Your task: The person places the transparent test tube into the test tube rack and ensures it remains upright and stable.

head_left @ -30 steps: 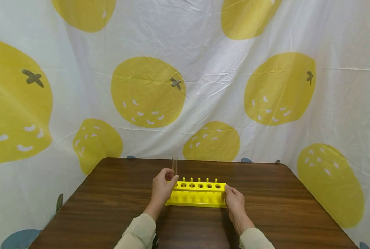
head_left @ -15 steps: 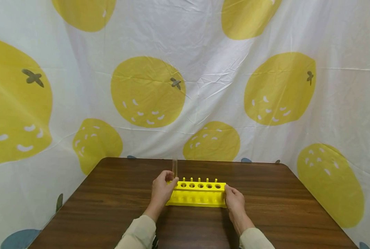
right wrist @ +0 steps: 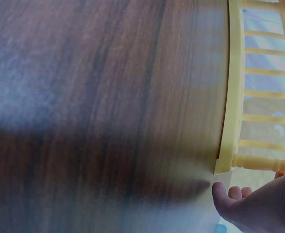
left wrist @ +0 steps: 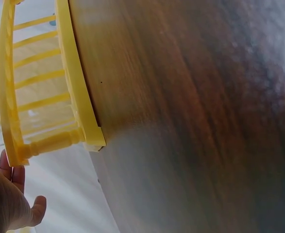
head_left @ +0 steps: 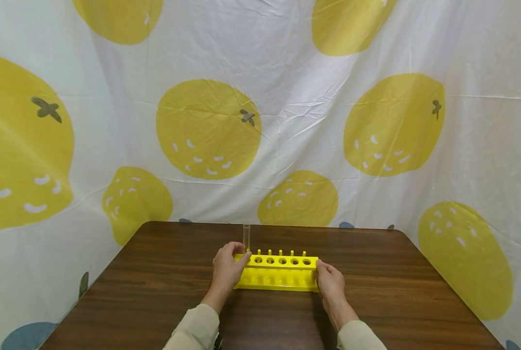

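Observation:
A clear test tube stands upright at the left end hole of a yellow test tube rack. My left hand pinches the tube low down, thumb in front at the rack's top plate. In the left wrist view, the other fingers of my left hand spread beside the rack's end post. My right hand holds the rack's right end by its upper corner. The right wrist view shows my right hand with several fingertips below that end of the rack.
The rack's other holes show bare, with several yellow pegs standing along its back. It sits on a dark wood-grain table. Behind hangs a white curtain printed with yellow lemons.
The test tube has slid down a little into the rack, and my left hand has sunk slightly with it. My right hand and the rack stay in place.

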`<state>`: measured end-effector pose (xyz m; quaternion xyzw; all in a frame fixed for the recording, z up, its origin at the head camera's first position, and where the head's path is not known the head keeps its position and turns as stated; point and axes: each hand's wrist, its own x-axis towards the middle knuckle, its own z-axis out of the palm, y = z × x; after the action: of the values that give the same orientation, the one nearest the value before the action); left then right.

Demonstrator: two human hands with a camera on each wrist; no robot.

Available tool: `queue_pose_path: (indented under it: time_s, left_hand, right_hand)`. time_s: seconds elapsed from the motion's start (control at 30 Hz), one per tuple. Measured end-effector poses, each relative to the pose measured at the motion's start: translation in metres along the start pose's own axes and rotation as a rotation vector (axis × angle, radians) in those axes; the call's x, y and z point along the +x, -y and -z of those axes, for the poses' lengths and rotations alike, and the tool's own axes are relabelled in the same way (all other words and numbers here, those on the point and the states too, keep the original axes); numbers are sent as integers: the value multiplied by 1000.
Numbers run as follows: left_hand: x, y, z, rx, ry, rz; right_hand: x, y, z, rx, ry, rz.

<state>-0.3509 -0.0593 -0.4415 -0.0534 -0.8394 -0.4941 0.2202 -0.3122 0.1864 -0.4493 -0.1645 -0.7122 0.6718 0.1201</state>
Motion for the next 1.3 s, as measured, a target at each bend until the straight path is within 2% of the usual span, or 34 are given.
queue_pose_path:
  time_s: [0.53,0.97,1.17,1.3]
  left_hand:
    - [0,4,1,44,19,9]
    - [3,6,4,39,61,17]
    - [6,8,9,37,62,-8]
    - [9,10,15,47,59,-23]
  right_hand:
    - [2,-1,-1,16,13,-11]
    - [8,-2,2,81,71,-43]
    - [8,-3,8,96,100,-68]
    - [10,-2,15,80,104,-48]
